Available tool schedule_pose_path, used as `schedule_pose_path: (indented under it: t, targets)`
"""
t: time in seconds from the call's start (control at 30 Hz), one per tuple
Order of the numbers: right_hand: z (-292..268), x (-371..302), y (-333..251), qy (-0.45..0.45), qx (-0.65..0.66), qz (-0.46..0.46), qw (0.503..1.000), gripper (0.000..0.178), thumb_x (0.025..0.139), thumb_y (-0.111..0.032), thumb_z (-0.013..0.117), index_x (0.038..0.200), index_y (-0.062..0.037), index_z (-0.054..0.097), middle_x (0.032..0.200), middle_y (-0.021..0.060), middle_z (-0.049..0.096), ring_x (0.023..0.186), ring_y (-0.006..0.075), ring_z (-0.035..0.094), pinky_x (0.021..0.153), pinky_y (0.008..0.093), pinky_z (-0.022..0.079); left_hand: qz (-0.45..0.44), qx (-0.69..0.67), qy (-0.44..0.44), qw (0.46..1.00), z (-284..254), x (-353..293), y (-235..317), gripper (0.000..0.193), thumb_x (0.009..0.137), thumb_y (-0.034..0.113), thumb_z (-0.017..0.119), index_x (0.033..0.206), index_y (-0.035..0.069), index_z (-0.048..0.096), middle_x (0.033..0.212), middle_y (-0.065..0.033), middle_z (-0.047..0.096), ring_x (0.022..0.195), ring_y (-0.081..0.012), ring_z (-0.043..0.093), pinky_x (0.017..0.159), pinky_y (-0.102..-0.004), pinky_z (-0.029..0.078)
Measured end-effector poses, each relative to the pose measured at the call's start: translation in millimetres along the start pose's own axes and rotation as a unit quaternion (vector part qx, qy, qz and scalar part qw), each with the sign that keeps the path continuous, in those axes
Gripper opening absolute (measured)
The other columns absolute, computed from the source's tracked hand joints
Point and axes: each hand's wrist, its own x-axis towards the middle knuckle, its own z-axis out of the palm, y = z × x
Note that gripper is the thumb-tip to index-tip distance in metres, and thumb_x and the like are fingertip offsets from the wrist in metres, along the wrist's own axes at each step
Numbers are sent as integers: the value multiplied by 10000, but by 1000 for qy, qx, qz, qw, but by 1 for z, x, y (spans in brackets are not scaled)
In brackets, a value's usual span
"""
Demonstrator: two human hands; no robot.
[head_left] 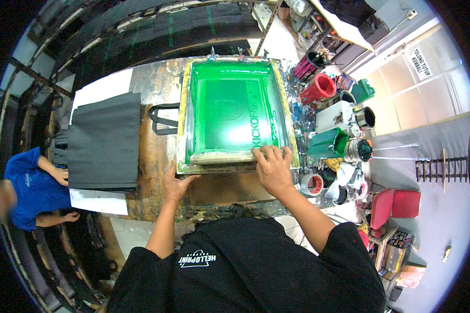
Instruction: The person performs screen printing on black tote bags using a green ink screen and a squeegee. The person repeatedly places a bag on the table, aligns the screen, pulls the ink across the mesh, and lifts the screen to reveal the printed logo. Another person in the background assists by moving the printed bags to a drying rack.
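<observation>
Rectangular screen frame [285, 107], rim ink-stained; flat mesh [219, 122] glossy green, streaky edges. Left hand [176, 184] at near-left corner, right hand [273, 169] over near edge; can't tell either grip.

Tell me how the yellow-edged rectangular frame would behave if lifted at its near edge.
The yellow-edged rectangular frame probably stays stiff: its sides look solid. It may swing up rather than come free, with metal fittings at its far edge. Glossy green ink could make it slippery inside.
</observation>
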Motion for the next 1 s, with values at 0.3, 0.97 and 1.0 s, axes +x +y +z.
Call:
schedule_pose_path:
  t: [0.3,0.97,1.0]
  targets:
    - [-91,114,11,188,-95,-29,977,474,861,-492,743,1098,-86,682,1019,118,616,1005,315,575,951,499,370,88,-175,86,977,-17,73,150,703,902,239,884,1463,-29,556,1106,-72,716,948,-130,660,831,-283,541]
    - [-157,235,34,224,-86,-18,971,598,947,-651,633,950,-58,707,891,150,695,930,341,662,851,477,424,-160,271,2,949,37,55,-23,729,740,240,922,1264,-90,535,1210,-339,634,1203,-500,603,1017,-540,495]
    - [-158,237,35,221,-83,-17,972,599,948,-651,633,951,-56,708,891,152,695,930,341,662,851,477,424,-147,246,6,958,37,57,-31,712,740,235,919,1251,-90,545,1186,-328,646,1176,-495,619,1002,-538,503]
